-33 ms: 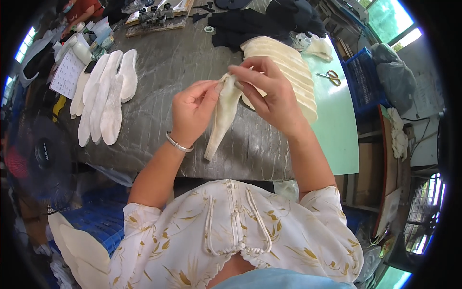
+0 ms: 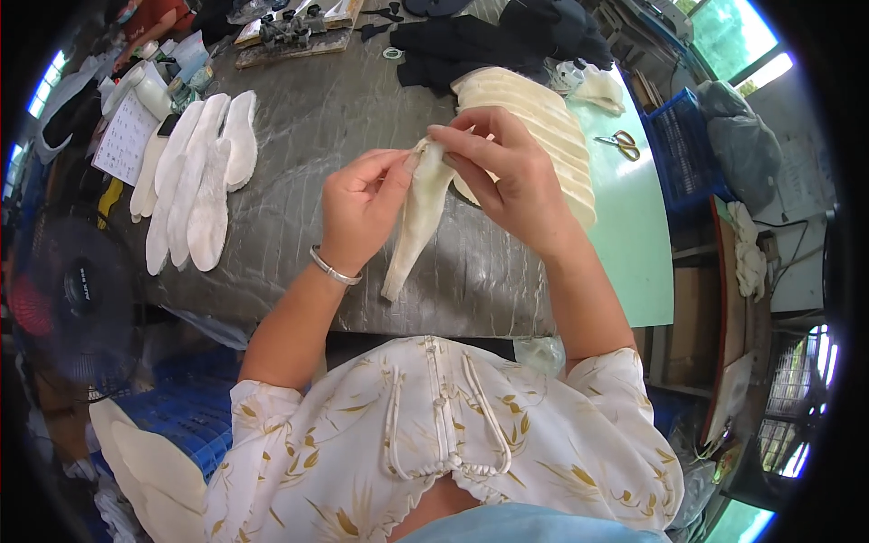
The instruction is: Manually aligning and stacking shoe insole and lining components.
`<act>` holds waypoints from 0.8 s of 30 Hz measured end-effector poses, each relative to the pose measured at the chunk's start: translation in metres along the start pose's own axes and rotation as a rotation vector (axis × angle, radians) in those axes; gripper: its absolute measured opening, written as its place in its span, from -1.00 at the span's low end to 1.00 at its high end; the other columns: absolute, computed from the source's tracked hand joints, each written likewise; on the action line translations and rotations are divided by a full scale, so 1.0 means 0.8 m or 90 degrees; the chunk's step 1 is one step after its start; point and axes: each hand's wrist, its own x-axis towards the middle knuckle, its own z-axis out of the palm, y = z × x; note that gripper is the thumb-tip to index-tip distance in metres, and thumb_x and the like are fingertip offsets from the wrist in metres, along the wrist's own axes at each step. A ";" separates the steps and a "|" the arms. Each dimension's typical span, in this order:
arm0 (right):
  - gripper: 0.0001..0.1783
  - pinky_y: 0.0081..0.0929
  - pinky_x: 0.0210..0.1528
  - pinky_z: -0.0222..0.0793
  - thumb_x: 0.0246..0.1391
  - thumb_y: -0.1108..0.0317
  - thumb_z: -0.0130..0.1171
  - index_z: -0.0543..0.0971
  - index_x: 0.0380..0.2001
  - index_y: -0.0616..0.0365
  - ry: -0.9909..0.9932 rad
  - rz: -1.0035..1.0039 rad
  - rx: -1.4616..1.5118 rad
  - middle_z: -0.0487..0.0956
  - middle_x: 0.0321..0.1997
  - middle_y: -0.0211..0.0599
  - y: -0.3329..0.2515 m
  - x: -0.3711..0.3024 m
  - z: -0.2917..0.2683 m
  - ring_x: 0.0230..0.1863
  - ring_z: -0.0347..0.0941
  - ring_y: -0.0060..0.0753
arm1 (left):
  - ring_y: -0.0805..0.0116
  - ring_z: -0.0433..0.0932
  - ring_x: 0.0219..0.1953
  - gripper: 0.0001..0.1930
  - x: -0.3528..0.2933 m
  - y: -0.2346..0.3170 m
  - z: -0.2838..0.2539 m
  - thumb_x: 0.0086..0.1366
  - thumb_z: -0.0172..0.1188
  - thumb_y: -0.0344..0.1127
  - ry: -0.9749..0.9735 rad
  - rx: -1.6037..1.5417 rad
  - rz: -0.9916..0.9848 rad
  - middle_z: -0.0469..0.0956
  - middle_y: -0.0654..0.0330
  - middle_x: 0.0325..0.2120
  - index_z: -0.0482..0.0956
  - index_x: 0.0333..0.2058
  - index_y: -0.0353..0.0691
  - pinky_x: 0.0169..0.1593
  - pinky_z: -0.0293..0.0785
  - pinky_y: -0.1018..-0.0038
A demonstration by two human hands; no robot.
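Observation:
Over the table, a narrow piece of cream fabric [image 2: 419,226] hangs down from my fingers, its tapered end toward me. My left hand [image 2: 360,204] pinches its upper edge between thumb and fingers. My right hand [image 2: 507,172] pinches the top corner from the other side, close to the left fingertips. What lies exactly between the fingertips is too small to make out. Right behind my right hand is an overlapping stack of cream fabric pieces [image 2: 543,136]. White fleecy insoles [image 2: 201,176] lie side by side at the left.
The dark table [image 2: 299,145] adjoins a pale green surface [image 2: 638,244] with scissors [image 2: 623,145] on it. Black cloth [image 2: 462,50] lies at the back. A fan [image 2: 81,290] stands at the left, and blue crates [image 2: 679,145] at the right. Another person's arm [image 2: 158,32] shows far left.

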 end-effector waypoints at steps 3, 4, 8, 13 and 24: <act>-0.57 -0.44 -0.33 0.51 -0.21 0.60 0.30 0.67 -0.17 0.00 0.021 -0.068 -0.113 0.56 -0.26 -0.38 -0.001 -0.008 -0.004 -0.32 0.52 -0.34 | 0.55 0.60 -0.41 -0.82 -0.002 0.005 0.004 0.29 0.23 -0.37 0.005 0.000 0.016 0.65 0.19 -0.37 0.66 -0.26 -0.40 -0.35 0.52 0.63; -0.58 -0.45 -0.35 0.51 -0.27 0.59 0.30 0.66 -0.22 0.03 0.038 -0.096 -0.133 0.57 -0.27 -0.40 0.002 -0.011 -0.001 -0.34 0.53 -0.36 | 0.56 0.60 -0.42 -0.82 -0.002 0.005 0.003 0.29 0.23 -0.36 -0.014 0.017 -0.002 0.65 0.20 -0.39 0.66 -0.26 -0.39 -0.35 0.52 0.63; -0.62 -0.46 -0.36 0.51 -0.36 0.57 0.28 0.63 -0.31 0.14 0.058 -0.152 -0.188 0.59 -0.27 -0.39 0.008 -0.023 0.009 -0.36 0.53 -0.38 | 0.65 0.53 -0.43 -0.78 -0.002 0.001 0.000 0.33 0.19 -0.35 -0.094 -0.014 -0.062 0.63 0.30 -0.45 0.65 -0.19 -0.41 -0.36 0.46 0.67; -0.77 -0.48 -0.37 0.49 -0.23 0.52 0.32 0.61 -0.38 0.11 0.049 -0.158 -0.197 0.59 -0.29 -0.41 0.024 -0.029 0.031 -0.36 0.54 -0.35 | 0.57 0.58 -0.42 -0.68 0.010 -0.018 -0.011 0.32 0.23 -0.15 -0.170 -0.070 -0.265 0.65 0.25 -0.41 0.68 -0.20 -0.34 -0.36 0.53 0.63; -0.78 -0.33 -0.14 0.39 -0.17 0.52 0.25 0.51 -0.36 0.13 -0.074 -0.223 -0.125 0.55 -0.24 -0.35 0.023 -0.031 0.036 -0.22 0.50 -0.26 | 0.66 0.50 -0.45 -0.73 0.020 -0.068 -0.019 0.36 0.18 -0.20 -0.116 0.012 -0.250 0.61 0.36 -0.46 0.65 -0.27 -0.34 -0.35 0.43 0.67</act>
